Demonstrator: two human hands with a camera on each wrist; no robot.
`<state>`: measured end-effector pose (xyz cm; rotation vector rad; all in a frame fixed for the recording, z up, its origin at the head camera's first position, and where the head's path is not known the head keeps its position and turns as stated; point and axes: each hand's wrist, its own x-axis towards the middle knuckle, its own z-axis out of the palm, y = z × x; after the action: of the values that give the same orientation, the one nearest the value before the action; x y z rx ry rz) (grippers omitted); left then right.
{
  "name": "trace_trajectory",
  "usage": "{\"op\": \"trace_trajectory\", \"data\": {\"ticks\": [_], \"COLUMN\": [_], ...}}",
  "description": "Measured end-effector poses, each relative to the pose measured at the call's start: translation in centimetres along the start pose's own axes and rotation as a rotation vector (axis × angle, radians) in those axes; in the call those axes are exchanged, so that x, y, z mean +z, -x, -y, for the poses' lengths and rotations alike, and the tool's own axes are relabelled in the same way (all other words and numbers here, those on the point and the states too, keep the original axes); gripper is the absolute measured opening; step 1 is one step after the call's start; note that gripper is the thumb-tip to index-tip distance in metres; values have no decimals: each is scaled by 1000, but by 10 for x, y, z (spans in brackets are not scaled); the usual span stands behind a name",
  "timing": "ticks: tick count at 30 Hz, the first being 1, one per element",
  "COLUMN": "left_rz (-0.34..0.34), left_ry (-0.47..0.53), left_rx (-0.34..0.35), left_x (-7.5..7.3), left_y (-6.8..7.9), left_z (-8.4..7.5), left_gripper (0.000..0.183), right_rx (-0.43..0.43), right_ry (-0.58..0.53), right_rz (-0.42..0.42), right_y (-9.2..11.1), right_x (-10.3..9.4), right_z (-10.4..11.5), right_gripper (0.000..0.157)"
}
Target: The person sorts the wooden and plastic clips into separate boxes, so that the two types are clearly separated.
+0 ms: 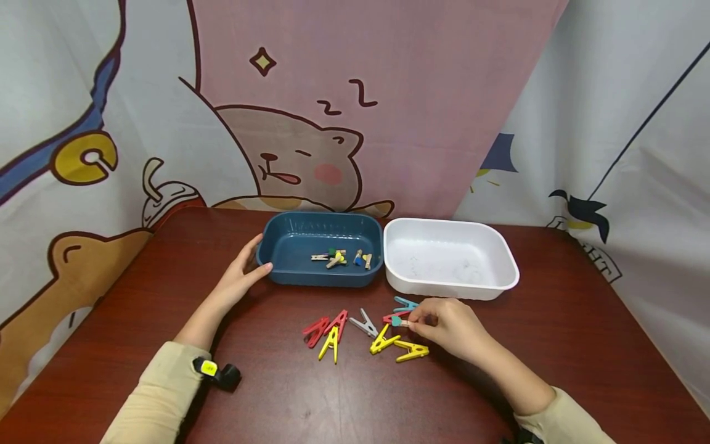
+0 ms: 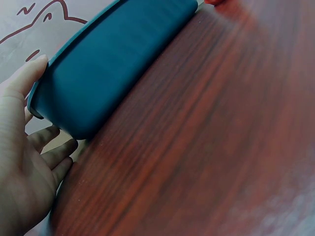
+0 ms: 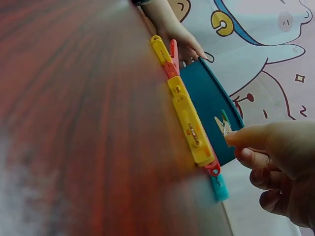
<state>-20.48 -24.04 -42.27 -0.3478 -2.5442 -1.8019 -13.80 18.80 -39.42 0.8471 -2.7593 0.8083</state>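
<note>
My right hand [image 1: 452, 324] pinches a small wooden clothespin [image 3: 225, 127] with a teal heart on it between thumb and fingertips, above the table. Under and beside it lie plastic clothespins: yellow ones [image 1: 412, 351], a grey one [image 1: 364, 323], red ones [image 1: 317, 331] and a light blue one [image 1: 405, 304]. At the left end of the dark blue tub [image 1: 318, 279], my left hand [image 1: 237, 274] holds the corner, thumb at the rim and fingers along the end wall. Several small wooden clothespins [image 1: 335, 259] lie inside that tub.
A white tub [image 1: 452, 288] stands right beside the dark blue one, near the back of the brown table [image 1: 310, 401]. Behind them hangs a cartoon-printed cloth [image 1: 421, 111]. A black strap with a yellow tag [image 1: 209, 367] is on the left wrist.
</note>
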Motion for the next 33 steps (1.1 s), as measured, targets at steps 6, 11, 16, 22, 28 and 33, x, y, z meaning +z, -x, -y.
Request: {"op": "trace_trajectory", "data": {"ticks": [6,11,16,22,28,33], "left_rz": [8,7,10,11,1,8], "left_ry": [12,10,15,19,12,16], "left_rx": [4,9,2,0,-1,-1], "left_x": [0,0,0,0,-1,0], "left_y": [1,1,1,0,0,0], "left_z": [-1,0,1,3,3,3], "left_gripper": [75,75,74,73,75,75], "right_rx": [-19,-45,-32,-6,3,-3], "right_ry": [-15,-51,-89,-73,-54,-47], "right_rz": [-40,-61,-45,-54,-80,-106], "right_y": [-3,-10,-18,-29,-46,-62], "right_x": [-5,-9,-16,-25,-31,-35], "right_z": [3,7,14,22,25,26], "right_gripper": [13,14,13,10,6,5]}}
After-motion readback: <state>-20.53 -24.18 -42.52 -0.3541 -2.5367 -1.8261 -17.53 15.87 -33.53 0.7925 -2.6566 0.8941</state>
